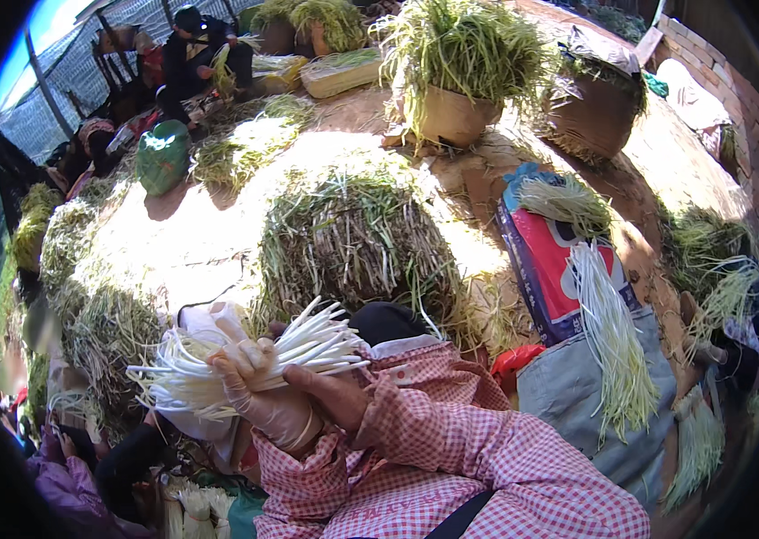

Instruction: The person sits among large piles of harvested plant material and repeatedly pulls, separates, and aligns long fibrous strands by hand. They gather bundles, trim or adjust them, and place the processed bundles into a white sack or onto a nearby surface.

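Observation:
A thick bundle of slender white vegetable stalks lies across both of my hands, low in front of me. My left hand, in a thin pale glove, wraps its fingers around the middle of the bundle. My bare right hand grips the stalks near their right end, thumb on the near side; its other fingers are mostly hidden. Beneath the bundle shows a white plastic bag. Beyond it stands a large heap of uncleaned stalks with green leaves and brownish stems.
At right, long pale stalks drape over a grey sack beside a red-and-blue printed bag. Leafy greens fill a basket behind. A green sack stands farther left. Co-workers sit at upper left and lower left.

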Motion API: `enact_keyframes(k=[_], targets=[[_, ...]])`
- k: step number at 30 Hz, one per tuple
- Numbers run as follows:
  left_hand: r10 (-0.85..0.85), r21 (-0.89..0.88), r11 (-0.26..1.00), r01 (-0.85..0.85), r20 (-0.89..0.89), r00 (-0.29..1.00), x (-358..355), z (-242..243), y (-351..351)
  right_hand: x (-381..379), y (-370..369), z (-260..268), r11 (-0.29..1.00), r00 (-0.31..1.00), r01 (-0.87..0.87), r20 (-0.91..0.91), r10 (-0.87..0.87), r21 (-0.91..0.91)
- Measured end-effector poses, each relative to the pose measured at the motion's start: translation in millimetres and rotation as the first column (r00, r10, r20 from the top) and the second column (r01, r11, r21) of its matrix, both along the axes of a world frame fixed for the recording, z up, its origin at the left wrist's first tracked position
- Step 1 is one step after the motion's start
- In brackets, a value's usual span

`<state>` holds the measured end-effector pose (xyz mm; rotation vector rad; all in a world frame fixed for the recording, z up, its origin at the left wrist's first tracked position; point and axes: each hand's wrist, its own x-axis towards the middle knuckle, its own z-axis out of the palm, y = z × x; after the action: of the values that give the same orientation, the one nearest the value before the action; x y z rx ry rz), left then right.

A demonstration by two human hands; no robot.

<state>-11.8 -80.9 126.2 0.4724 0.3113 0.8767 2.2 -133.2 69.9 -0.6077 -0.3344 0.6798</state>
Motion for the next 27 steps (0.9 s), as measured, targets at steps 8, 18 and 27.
enact_keyframes(k=[8,18,27], targets=[[-0.441,0.256,0.87,0.421,0.021,0.897,0,-47,4,18,-9,44,0.881,0.865,0.464,0.168,-0.473,0.091],[-0.877,0.215,0.452,0.866,-0.073,0.475,-15,-76,-29,41,-216,147,0.512,0.36,0.836,0.509,-0.782,0.195],[-0.787,0.16,0.514,0.843,-0.303,0.538,1,-87,-26,-15,-410,217,-0.276,0.267,0.878,0.88,-0.393,-0.39]])
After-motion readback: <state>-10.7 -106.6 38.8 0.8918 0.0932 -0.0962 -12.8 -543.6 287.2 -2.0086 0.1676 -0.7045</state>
